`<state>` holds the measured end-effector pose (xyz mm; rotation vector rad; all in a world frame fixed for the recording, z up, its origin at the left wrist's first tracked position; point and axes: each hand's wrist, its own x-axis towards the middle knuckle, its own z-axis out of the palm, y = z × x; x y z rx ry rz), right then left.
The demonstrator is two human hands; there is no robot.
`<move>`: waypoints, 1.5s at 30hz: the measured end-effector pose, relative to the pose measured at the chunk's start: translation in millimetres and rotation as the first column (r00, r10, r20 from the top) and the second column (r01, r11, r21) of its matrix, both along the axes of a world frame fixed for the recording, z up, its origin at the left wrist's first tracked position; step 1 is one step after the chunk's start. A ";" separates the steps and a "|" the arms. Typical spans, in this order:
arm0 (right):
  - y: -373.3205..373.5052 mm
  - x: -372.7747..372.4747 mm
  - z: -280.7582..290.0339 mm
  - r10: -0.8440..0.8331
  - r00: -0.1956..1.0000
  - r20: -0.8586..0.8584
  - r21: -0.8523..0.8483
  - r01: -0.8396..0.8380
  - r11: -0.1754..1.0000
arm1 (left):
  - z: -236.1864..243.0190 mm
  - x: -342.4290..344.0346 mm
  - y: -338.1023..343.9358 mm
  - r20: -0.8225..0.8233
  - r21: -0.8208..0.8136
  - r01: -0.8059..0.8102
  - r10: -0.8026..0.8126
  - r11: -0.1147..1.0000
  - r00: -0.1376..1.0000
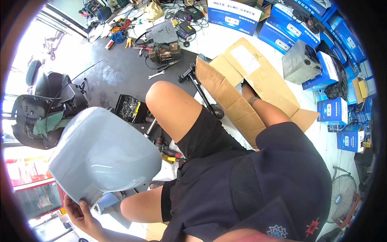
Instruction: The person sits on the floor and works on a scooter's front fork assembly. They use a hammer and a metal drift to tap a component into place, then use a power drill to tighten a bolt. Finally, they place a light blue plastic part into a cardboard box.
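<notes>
A glossy light-grey curved panel (115, 151), like a scooter body panel, is held up at the left. My left hand (80, 213) grips its lower corner, thumb on the near face and fingers behind. My right arm reaches into an opened brown cardboard box (231, 109) that leans at a slant. Only the wrist and the shaded back of my right hand (247, 92) show there; its fingers are hidden inside the box. I cannot see what they touch.
A dark mat (117, 76) bears a wrench (157, 74), a bin of screws (130, 107) and several tools. Black scooter parts (44, 117) lie far left. Blue cartons (234, 18) and a grey battery-like block (300, 62) stand right; a fan (342, 195) is lower right.
</notes>
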<state>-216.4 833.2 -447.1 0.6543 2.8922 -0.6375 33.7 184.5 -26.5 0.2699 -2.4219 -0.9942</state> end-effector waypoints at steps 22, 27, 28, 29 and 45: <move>-73.8 -85.9 161.1 -0.209 0.929 -0.304 -0.953 -0.295 0.075 | 17.3 -230.1 274.9 -0.497 0.662 0.677 -0.488 0.321 0.717; -32.7 -77.4 118.5 -0.322 0.835 -0.446 -0.880 -0.475 -0.011 | -21.5 -231.2 344.4 -0.307 0.058 0.718 -0.672 0.694 0.674; -19.4 -72.0 114.2 -0.324 0.858 -0.399 -0.894 -0.442 -0.072 | -27.3 -227.6 354.5 -0.214 -0.088 0.699 -0.699 0.709 0.682; -4.7 -62.9 111.2 -0.322 0.883 -0.342 -0.907 -0.399 -0.132 | -32.5 -222.8 362.5 -0.170 -0.215 0.681 -0.714 0.700 0.679; 76.6 1.4 141.4 -0.363 0.931 -0.027 -0.987 0.032 0.156 | -138.4 -172.9 421.6 0.357 -0.526 0.829 -0.834 0.191 0.419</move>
